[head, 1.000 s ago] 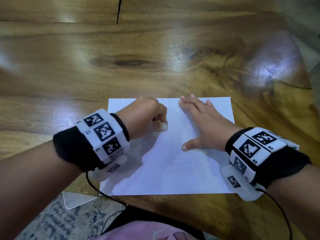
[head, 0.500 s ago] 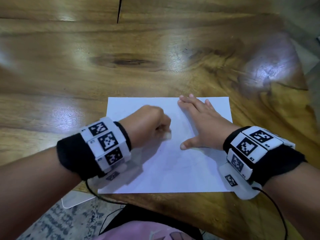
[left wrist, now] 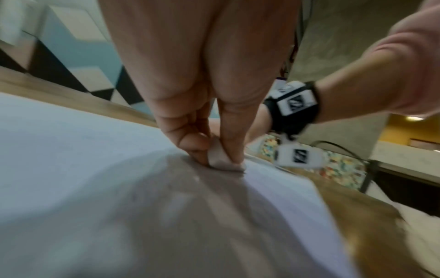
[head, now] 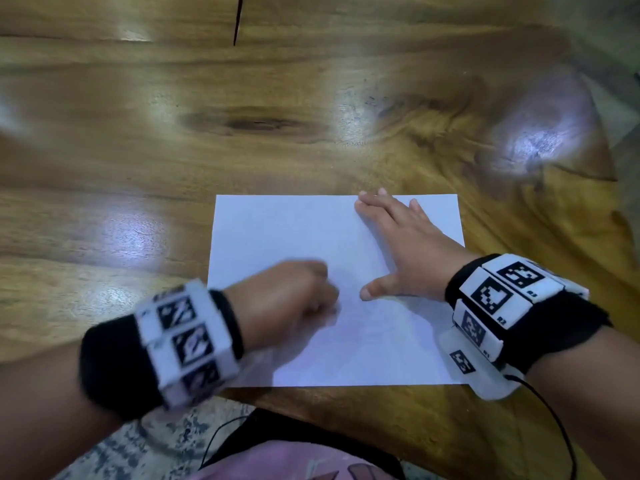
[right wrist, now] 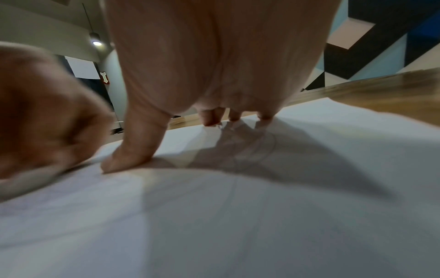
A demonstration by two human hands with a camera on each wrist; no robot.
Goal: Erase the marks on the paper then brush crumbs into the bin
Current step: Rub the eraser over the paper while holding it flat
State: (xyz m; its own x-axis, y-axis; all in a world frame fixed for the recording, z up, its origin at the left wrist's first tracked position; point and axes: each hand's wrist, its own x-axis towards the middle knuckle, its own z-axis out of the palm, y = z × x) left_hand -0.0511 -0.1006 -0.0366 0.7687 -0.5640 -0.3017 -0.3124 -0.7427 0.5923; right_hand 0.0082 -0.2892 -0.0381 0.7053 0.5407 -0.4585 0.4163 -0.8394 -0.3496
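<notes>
A white sheet of paper lies near the front edge of the wooden table. My left hand is blurred with motion over the paper's middle; in the left wrist view its fingers pinch a small pale eraser pressed onto the paper. My right hand lies flat with fingers spread on the sheet's right half, thumb and fingertips pressing the paper. Faint pencil lines show near the right fingers. No bin is in view.
The table's front edge runs just below the paper, with patterned floor and a pink garment beyond. A dark crack marks the table's far side. Cables hang from the wristbands.
My left hand with the eraser has slid toward me and a little rightward across the paper, from the sheet's upper part to its middle. The right hand has stayed in place.
</notes>
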